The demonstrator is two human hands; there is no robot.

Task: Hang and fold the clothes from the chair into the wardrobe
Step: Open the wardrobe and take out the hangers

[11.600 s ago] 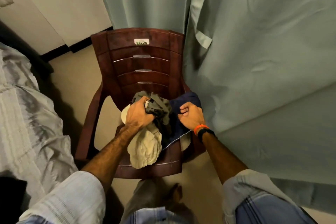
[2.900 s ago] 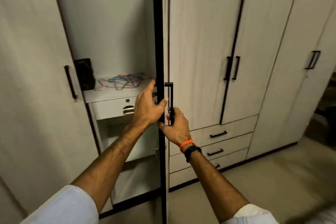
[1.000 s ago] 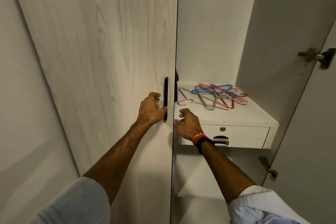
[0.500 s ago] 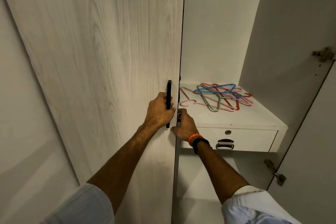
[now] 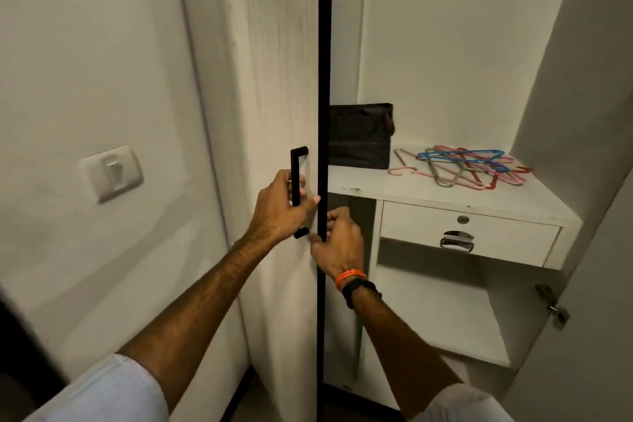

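Observation:
The wardrobe's left door (image 5: 274, 79) stands swung out, its black edge toward me. My left hand (image 5: 282, 205) grips the black door handle (image 5: 296, 181). My right hand (image 5: 337, 240) holds the door's black edge just below, fingers curled round it. Inside, a white shelf (image 5: 394, 187) carries a pile of several coloured plastic hangers (image 5: 469, 168). No clothes and no chair are in view.
A dark bag (image 5: 359, 135) stands at the shelf's back left. Under the shelf is a drawer (image 5: 469, 233) with a chrome pull, then a lower shelf (image 5: 445, 319). The right door (image 5: 599, 284) hangs swung outward. A wall switch (image 5: 111, 173) sits left.
The left door has swung outward, pulled by both hands, revealing the dark bag and more of the wardrobe's inside. My right hand moved onto the door's edge.

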